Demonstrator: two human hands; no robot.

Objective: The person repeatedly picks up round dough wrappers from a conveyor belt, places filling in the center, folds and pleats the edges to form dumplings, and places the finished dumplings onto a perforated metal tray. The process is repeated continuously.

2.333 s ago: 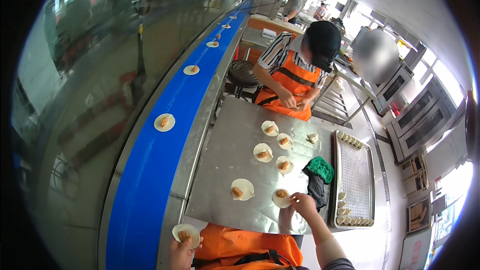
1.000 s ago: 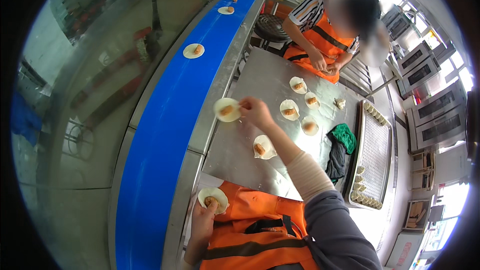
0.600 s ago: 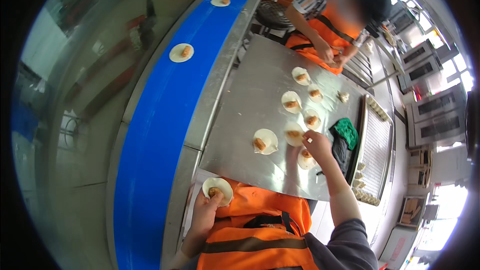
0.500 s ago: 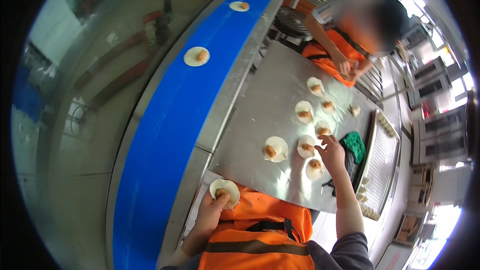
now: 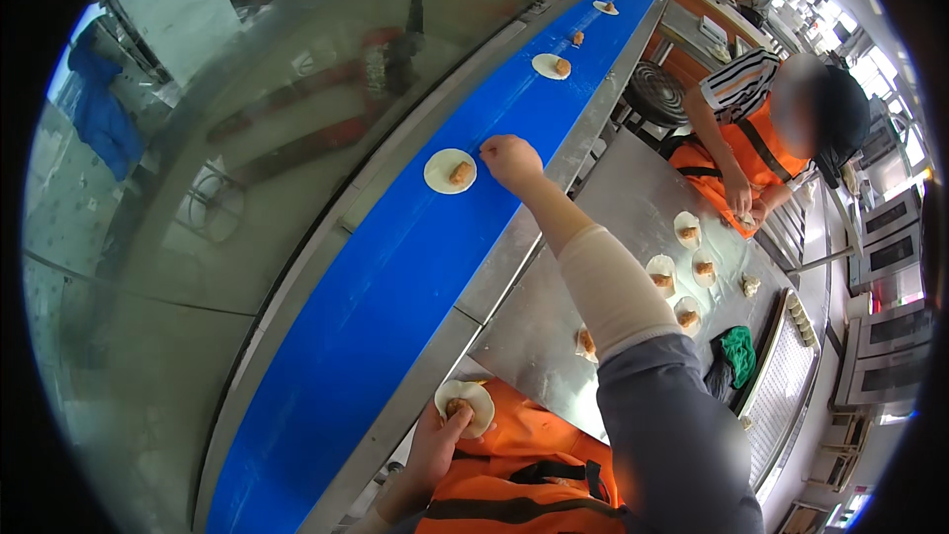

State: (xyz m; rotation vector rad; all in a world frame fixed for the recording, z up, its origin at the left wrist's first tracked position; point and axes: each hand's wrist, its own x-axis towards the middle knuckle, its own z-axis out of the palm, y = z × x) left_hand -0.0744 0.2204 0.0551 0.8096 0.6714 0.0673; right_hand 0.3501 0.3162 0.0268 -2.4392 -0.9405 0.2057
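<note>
Blue conveyor belt [image 5: 395, 277] slants past the steel table [image 5: 534, 336]. A grey sleeve [image 5: 657, 405] reaches over the table, half hiding one dough disc [image 5: 586, 343] (mostly its filling shows). Beyond are four discs [image 5: 660, 265], a green cloth [image 5: 733, 354] and a perforated tray [image 5: 781, 396]; a co-worker [image 5: 766, 143] in an orange apron occupies the far side. On the belt, a filled disc [image 5: 448, 170] lies just beside the right hand [image 5: 511, 164], whose fingers are curled; I cannot tell whether they touch its rim. The left hand [image 5: 430, 445] grips another filled wrapper [image 5: 476, 399], thumb over the filling. Half a second ago the right hand was above the table; the left holds its wrapper as before.
</note>
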